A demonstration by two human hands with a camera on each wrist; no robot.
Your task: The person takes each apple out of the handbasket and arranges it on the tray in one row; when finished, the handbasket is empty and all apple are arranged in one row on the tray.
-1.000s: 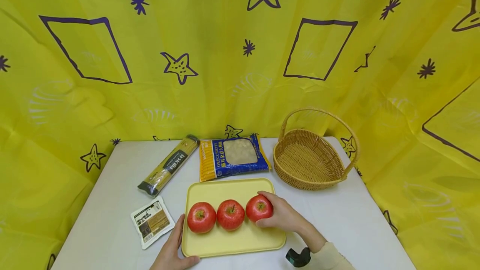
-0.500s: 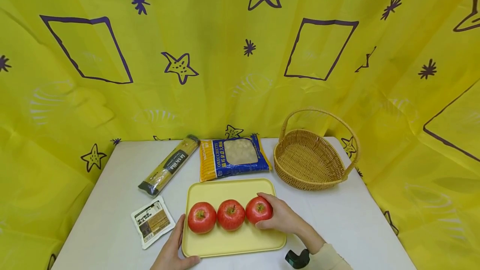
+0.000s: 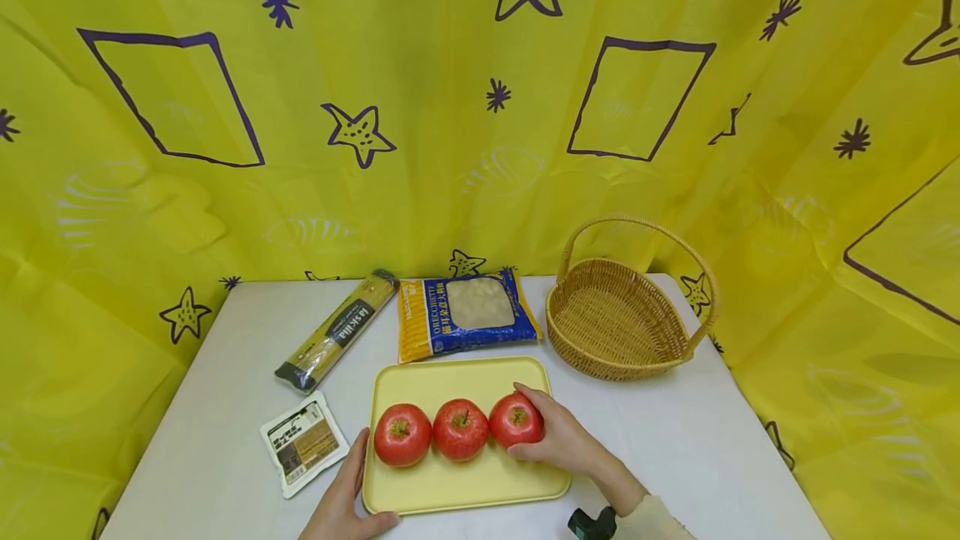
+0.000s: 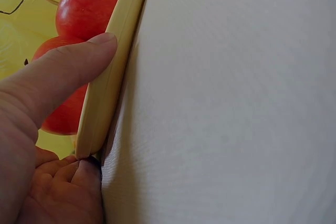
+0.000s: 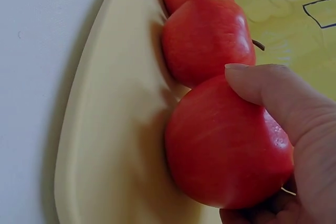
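A pale yellow tray [image 3: 450, 494] carries a row of red apples. My left hand [image 3: 347, 494] holds the tray's front left corner, thumb on the front edge and fingers along the left side; the left wrist view shows the thumb [image 4: 79, 66] against the rim. The left apple [image 3: 402, 435] and middle apple [image 3: 461, 429] sit side by side on the tray. My right hand [image 3: 562, 436] grips the right apple [image 3: 516, 421], which is close beside the middle one. In the right wrist view the thumb lies over this apple [image 5: 220, 150]; the other fingers are mostly hidden.
Behind the tray lies a blue and yellow orecchiette bag [image 3: 480, 307]. A spaghetti pack [image 3: 337, 332] lies at the back left, with a flat white-edged packet [image 3: 305, 444] before it. The handled wicker basket [image 3: 618, 319] stands back right on the white table [image 3: 675, 440].
The right apple, held in my right hand, has shifted very slightly left toward the middle apple. My left hand and the tray stay where they were.
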